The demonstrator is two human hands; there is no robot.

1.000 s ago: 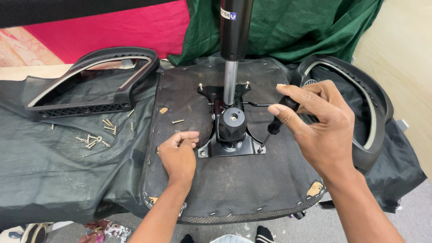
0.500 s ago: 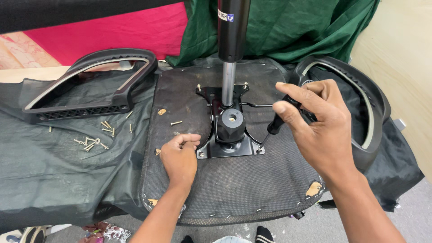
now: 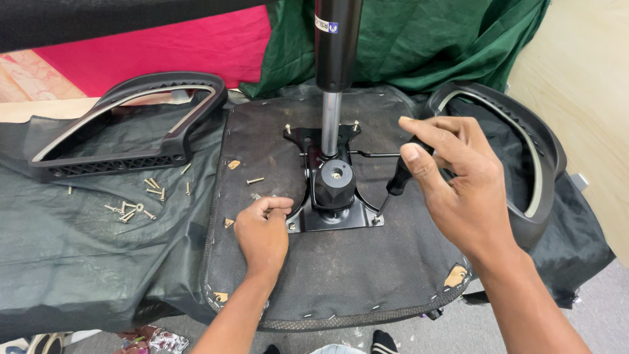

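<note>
Head view: right hand fingers grip a screwdriver on the plate corner screw, left hand curled, empty, steadying the seat; driving it needs a straight tip.

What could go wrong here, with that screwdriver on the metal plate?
The screwdriver, held at a slant by the right hand, might slip off the corner screw and jab the seat underside. The left hand rests beside the plate, close enough to get poked. Loose screws on the dark sheet could roll away.

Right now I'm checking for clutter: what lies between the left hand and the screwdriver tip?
In the head view, the black metal plate with its round knob lies between the left hand and the screwdriver tip, all on the chair seat.
</note>
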